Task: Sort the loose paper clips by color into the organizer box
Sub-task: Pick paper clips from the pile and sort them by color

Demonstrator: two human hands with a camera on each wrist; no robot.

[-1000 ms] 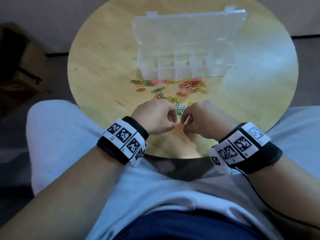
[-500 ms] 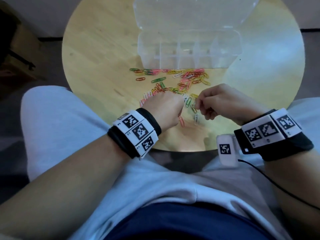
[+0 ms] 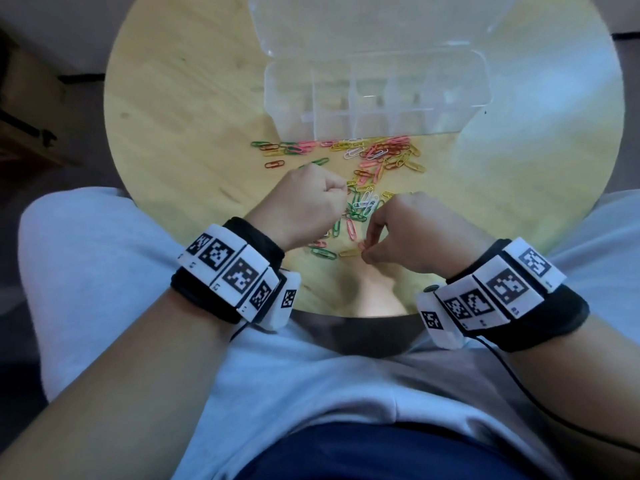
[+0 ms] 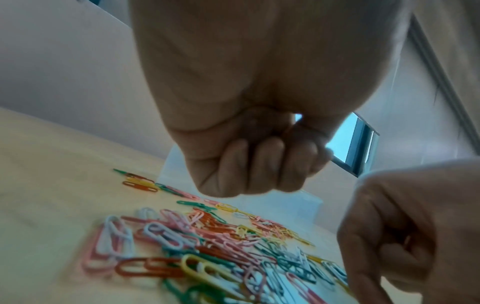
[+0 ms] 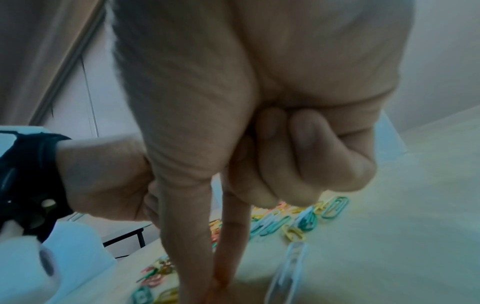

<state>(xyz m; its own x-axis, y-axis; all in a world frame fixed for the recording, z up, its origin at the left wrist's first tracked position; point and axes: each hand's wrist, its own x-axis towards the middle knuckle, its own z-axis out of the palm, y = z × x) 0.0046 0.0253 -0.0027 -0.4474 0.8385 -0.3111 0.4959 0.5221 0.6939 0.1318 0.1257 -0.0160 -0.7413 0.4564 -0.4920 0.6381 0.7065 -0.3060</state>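
The left hand (image 3: 308, 206) is above the near left part of the paper clips (image 3: 367, 174), with its fingers (image 4: 259, 164) curled tight into the palm. I cannot tell if it holds some clips inside; from the left wrist view no clip shows between them.

The clips lie loose on the round wooden bench (image 3: 180, 98), in a band from just in front of the organizer box (image 3: 377, 95) down toward the person. They are green, red, pink, yellow and white, all mixed. The box is clear plastic, its lid is open to the far side, and its compartments look empty, though the glare makes this not sure.

The right hand (image 3: 408, 233) is at the near edge of the pile, just beside the left hand. Its thumb and index finger reach down to the bench and pinch a pink-orange clip (image 3: 362, 247); the other 3 fingers (image 5: 306, 160) are folded into the palm.
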